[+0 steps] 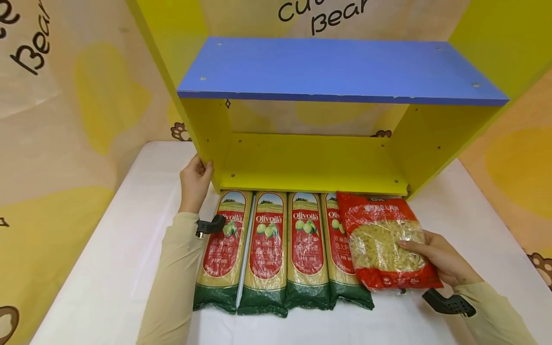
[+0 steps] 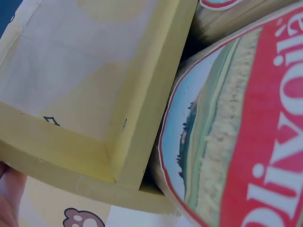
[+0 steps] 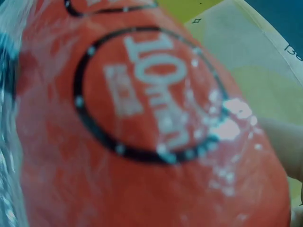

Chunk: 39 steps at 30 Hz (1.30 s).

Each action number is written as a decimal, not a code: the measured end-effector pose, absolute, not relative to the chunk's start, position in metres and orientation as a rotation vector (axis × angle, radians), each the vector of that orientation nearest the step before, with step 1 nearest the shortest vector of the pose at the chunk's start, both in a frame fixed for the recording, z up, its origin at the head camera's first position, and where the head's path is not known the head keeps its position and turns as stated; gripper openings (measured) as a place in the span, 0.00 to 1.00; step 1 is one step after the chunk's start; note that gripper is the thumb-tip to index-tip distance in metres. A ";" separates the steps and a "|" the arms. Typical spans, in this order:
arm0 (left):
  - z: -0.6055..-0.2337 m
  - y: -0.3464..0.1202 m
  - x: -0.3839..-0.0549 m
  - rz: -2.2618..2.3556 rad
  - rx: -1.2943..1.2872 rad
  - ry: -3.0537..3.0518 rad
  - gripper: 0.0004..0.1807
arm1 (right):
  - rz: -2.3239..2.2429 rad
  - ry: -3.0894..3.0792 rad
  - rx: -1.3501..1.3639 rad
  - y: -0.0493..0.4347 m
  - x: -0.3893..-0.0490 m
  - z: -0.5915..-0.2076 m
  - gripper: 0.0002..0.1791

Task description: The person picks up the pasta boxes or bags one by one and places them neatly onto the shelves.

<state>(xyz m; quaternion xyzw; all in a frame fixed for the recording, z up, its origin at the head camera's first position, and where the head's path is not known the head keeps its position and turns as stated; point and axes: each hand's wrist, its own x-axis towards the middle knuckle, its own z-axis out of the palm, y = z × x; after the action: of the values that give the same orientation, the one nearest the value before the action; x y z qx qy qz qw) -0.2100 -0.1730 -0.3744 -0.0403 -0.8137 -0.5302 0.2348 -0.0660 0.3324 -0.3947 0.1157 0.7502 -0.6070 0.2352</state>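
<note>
My left hand (image 1: 195, 186) grips the front edge of the yellow side panel of a shelf unit (image 1: 310, 160), low on its left side. Its fingertips (image 2: 10, 191) show at the panel in the left wrist view. In my right hand (image 1: 446, 261) is a red bag of short pasta (image 1: 385, 244) with a clear window, the thumb lying on its front and the other fingers hidden beneath. The bag is tilted and overlaps the rightmost of several spaghetti packets (image 1: 305, 249), which lie in a row before the shelf. Red print fills the right wrist view.
A blue board (image 1: 336, 67) spans the unit above its yellow bottom board. The spaghetti packets lie on a white-covered table (image 1: 112, 268), their tops close to the shelf's front edge. Patterned cloth (image 1: 86, 110) hangs behind and at both sides.
</note>
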 end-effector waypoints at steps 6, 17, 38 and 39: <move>-0.371 -0.170 -0.213 -1.483 -0.118 -2.220 0.16 | -1.702 2.114 0.352 0.330 -0.062 -0.391 0.39; -0.370 -0.172 -0.210 -1.447 -0.126 -2.264 0.17 | -1.812 2.115 0.371 0.326 -0.058 -0.375 0.13; -0.372 -0.176 -0.206 -1.414 -0.186 -2.295 0.17 | -1.902 2.071 0.331 0.305 -0.061 -0.342 0.10; -0.372 -0.176 -0.206 -1.413 -0.189 -2.295 0.16 | -1.918 2.072 0.319 0.305 -0.060 -0.339 0.09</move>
<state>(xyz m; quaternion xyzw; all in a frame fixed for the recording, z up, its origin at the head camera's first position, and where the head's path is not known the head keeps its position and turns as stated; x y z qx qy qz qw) -0.2061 -0.1758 -0.3723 -0.0683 -0.8289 -0.5104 0.2183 -0.0605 0.3047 -0.3394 0.1111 0.7210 -0.6673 0.1497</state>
